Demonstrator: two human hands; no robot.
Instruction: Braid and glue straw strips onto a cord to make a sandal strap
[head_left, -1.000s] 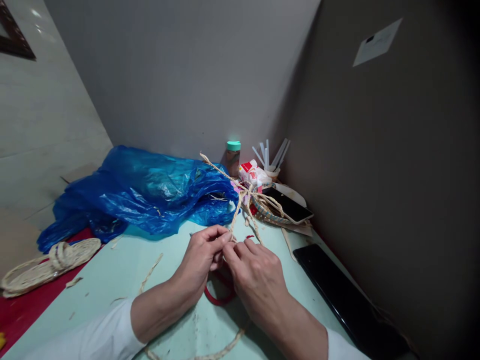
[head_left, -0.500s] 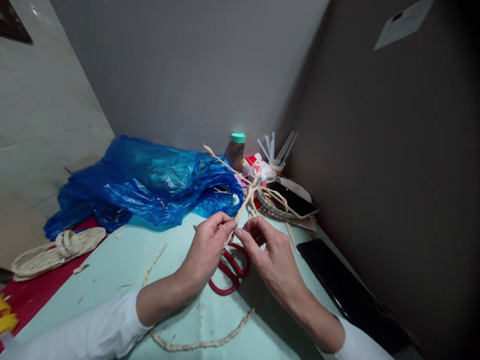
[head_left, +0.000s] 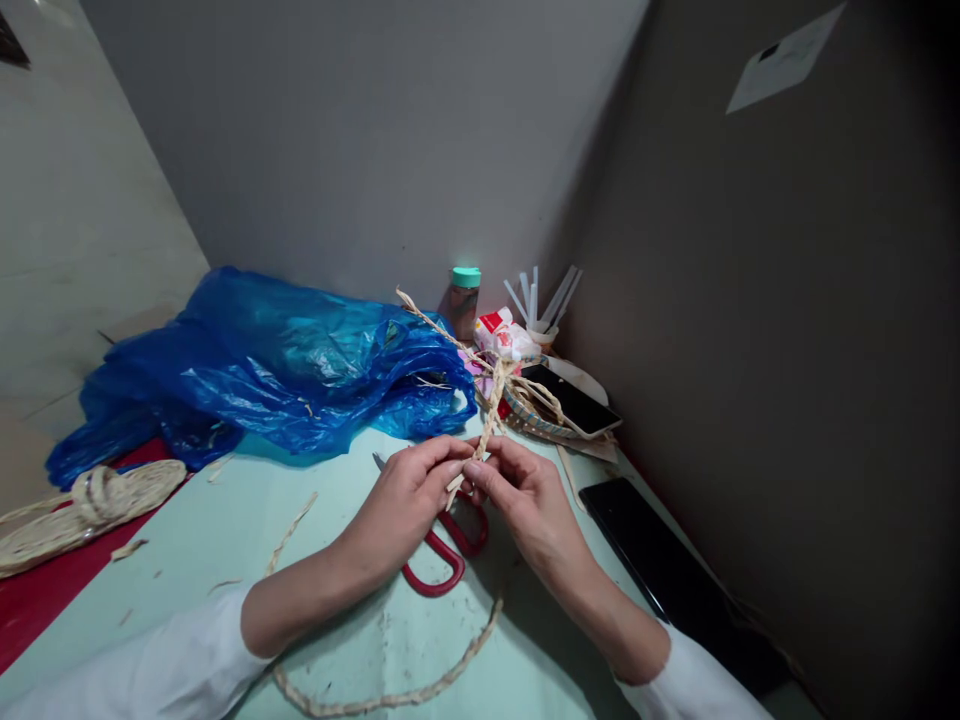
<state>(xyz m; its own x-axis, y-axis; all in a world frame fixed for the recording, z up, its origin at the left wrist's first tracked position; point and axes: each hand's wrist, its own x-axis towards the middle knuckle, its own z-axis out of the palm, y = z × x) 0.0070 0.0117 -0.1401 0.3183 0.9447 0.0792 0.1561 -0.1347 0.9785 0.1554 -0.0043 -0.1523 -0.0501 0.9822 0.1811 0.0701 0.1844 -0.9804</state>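
Note:
A pale braid of straw-like plant fibre [head_left: 493, 400] runs up from my fingers, its loose strands fanning out at the top. My left hand [head_left: 409, 505] pinches its lower end from the left. From the right, my right hand [head_left: 529, 505] pinches the same end, thumb and fingertips meeting the left ones. Beneath both hands lie scissors with red handles [head_left: 442, 570], their blades mostly hidden by my left hand. A long twisted fibre cord [head_left: 397, 700] curves over the table in front of me, passing under my left forearm.
A blue plastic bag [head_left: 262, 360] lies at the back left, near a woven sandal-shaped piece [head_left: 97, 505]. Behind the braid stand a jar with a green lid [head_left: 465, 290] and a holder of white sticks [head_left: 544, 320]. To the right are a phone [head_left: 577, 400] and a black flat object [head_left: 660, 560].
My right hand has closed in on the braid and now grips its end together with my left. The whole view has shifted slightly, moving the scene to the left.

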